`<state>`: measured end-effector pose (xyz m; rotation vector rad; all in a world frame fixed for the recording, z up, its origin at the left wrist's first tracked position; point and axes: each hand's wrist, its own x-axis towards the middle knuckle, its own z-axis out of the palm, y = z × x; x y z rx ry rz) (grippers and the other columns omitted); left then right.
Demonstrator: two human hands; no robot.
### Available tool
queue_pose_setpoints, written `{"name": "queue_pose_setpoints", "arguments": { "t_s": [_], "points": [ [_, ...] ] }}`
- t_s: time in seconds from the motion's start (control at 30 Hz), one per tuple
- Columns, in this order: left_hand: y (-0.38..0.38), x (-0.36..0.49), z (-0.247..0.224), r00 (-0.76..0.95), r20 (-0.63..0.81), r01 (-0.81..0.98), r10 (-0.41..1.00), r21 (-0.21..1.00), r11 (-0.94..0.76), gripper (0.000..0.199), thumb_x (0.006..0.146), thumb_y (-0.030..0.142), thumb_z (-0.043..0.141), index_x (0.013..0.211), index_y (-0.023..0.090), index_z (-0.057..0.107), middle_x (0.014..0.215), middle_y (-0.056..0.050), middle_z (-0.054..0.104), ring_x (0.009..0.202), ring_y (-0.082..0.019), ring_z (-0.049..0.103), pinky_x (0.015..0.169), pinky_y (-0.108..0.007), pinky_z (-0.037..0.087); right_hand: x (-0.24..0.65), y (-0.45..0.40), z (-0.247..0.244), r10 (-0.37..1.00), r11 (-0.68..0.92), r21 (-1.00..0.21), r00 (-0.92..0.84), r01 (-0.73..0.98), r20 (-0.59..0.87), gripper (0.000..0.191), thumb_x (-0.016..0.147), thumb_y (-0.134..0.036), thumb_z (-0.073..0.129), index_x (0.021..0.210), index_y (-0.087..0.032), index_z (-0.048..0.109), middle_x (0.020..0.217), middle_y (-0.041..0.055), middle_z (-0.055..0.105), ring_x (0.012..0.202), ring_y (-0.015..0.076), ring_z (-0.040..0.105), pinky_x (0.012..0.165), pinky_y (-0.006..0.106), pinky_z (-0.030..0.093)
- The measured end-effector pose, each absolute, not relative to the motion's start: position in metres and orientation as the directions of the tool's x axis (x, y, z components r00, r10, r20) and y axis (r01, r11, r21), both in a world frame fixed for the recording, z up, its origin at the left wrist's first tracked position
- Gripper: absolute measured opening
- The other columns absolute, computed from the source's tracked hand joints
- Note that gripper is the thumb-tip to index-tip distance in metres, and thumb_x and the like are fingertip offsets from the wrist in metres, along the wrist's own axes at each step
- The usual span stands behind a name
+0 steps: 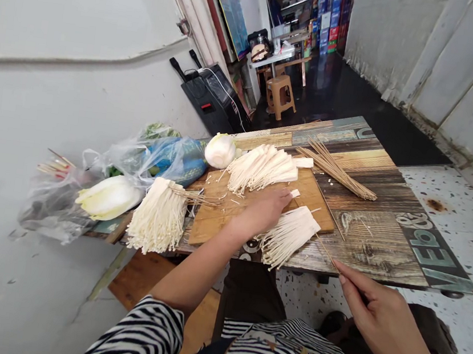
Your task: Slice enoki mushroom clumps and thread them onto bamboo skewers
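Note:
My left hand [267,208] is closed over the cutting board [209,222], with the pale cut end of a small enoki bunch [295,194] showing at its fingertips. A thin bamboo skewer [326,249] is pinched between thumb and fingers of my right hand [370,299] near the table's front edge. It runs up and left to a flat fan of enoki mushrooms [292,235], which hangs partly over the board's front edge. Farther back on the board lies a row of enoki bunches [263,169]. Skewered enoki [158,216] are stacked left of the board.
Loose bamboo skewers [340,172] lie at the right of the wooden table [368,227], and a single skewer [337,221] crosses the board's right edge. Cabbage pieces [108,197] and plastic bags [174,158] crowd the left. A stool [280,95] and black case [216,97] stand beyond.

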<state>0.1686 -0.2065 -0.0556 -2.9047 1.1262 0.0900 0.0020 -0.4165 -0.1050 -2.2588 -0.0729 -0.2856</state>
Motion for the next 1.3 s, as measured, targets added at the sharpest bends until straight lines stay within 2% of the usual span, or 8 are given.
{"name": "queue_pose_setpoints", "arguments": {
  "t_s": [0.27, 0.6, 1.3],
  "points": [
    [-0.2076, 0.1695, -0.0543, 0.736, -0.078, -0.675, -0.673, -0.006, -0.738, 0.046, 0.089, 0.005, 0.039, 0.134, 0.008, 0.048, 0.141, -0.013, 0.048, 0.129, -0.022, 0.046, 0.111, -0.032, 0.033, 0.0019, -0.4151, -0.1054, -0.043, -0.642, -0.753, 0.974, 0.143, 0.222, 0.034, 0.087, -0.03, 0.048, 0.106, -0.017, 0.072, 0.096, 0.0065, 0.074, 0.08, 0.0203, 0.072, 0.06, 0.023, 0.058],
    [-0.2066, 0.1704, -0.0537, 0.727, -0.056, -0.687, -0.685, -0.033, -0.726, 0.043, 0.089, 0.007, 0.04, 0.131, 0.01, 0.05, 0.14, -0.011, 0.05, 0.127, -0.021, 0.048, 0.109, -0.032, 0.035, 0.0008, -0.4145, -0.1086, -0.042, -0.662, -0.731, 0.965, 0.166, 0.257, 0.033, 0.088, -0.029, 0.048, 0.107, -0.019, 0.072, 0.096, 0.0056, 0.074, 0.079, 0.0198, 0.072, 0.059, 0.022, 0.057],
    [-0.2075, 0.1713, -0.0515, 0.731, -0.069, -0.681, -0.679, -0.007, -0.732, 0.041, 0.09, 0.006, 0.039, 0.13, 0.01, 0.051, 0.137, -0.011, 0.053, 0.123, -0.022, 0.051, 0.106, -0.033, 0.038, 0.003, -0.4127, -0.1038, -0.049, -0.636, -0.76, 0.975, 0.136, 0.216, 0.033, 0.087, -0.029, 0.048, 0.105, -0.016, 0.073, 0.094, 0.0067, 0.074, 0.078, 0.0191, 0.072, 0.057, 0.02, 0.056]
  ]
}}
